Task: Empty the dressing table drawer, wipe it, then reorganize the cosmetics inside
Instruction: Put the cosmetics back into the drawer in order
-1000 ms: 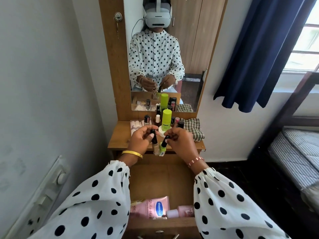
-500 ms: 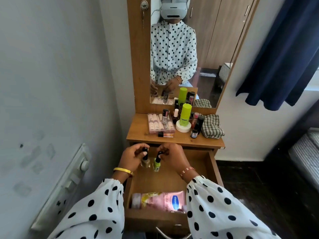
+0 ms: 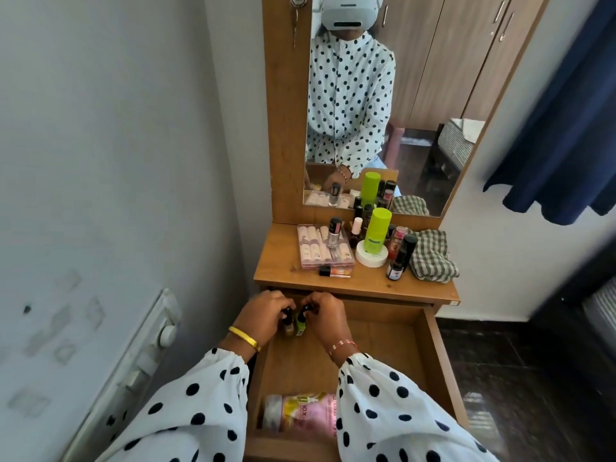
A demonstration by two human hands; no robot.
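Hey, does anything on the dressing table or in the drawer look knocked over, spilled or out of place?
No spill or damage shows. On the tabletop, a small black-capped tube lies on its side while the other bottles stand upright. In the drawer, the pink lotion bottle lies flat.

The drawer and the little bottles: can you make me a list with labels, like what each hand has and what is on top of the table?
left hand: grips a small brownish bottle by its black cap
right hand: grips a small green bottle by its black cap
where: at the back left of the open drawer
also in drawer: pink lotion bottle lying at the front
tabletop: tall green bottle, clear box, checked cloth, more small bottles
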